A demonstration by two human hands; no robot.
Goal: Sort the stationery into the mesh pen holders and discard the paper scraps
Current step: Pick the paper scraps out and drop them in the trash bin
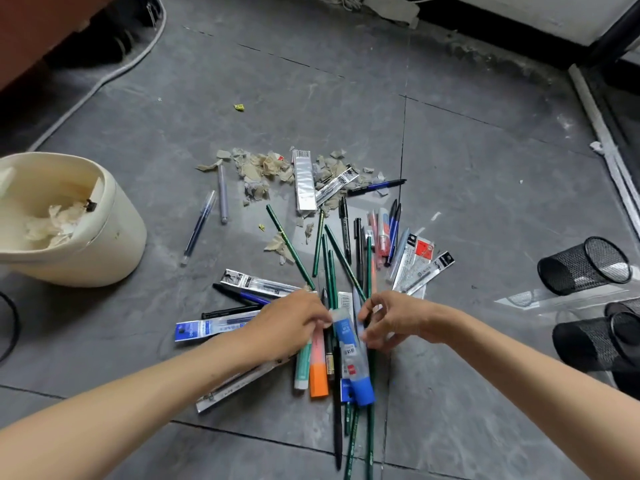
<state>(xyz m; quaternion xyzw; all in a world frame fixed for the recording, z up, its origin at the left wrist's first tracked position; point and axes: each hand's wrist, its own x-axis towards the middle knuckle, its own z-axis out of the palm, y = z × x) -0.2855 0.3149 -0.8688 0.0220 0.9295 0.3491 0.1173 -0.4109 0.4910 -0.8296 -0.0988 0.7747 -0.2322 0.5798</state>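
Observation:
Pens, green pencils (290, 244) and packaged refills lie scattered on the grey floor. My left hand (294, 323) grips one side of a gathered bundle (320, 368) of markers, an orange highlighter and a black pen. My right hand (394, 320) curls its fingers round the bundle's other side, at a blue-capped glue bottle (351, 355) and long green pencils. Torn paper scraps (263, 171) sit in a heap farther away. Two black mesh pen holders lie on their sides at the right, one (585, 265) behind the other (599, 341).
A cream waste bin (114, 237) with paper inside stands at the left. Two loose pens (221, 192) lie between the bin and the scraps. Clear plastic wrapping (540, 299) lies by the holders. A cable (104, 77) runs along the far left, and a metal rail (602, 140) edges the right.

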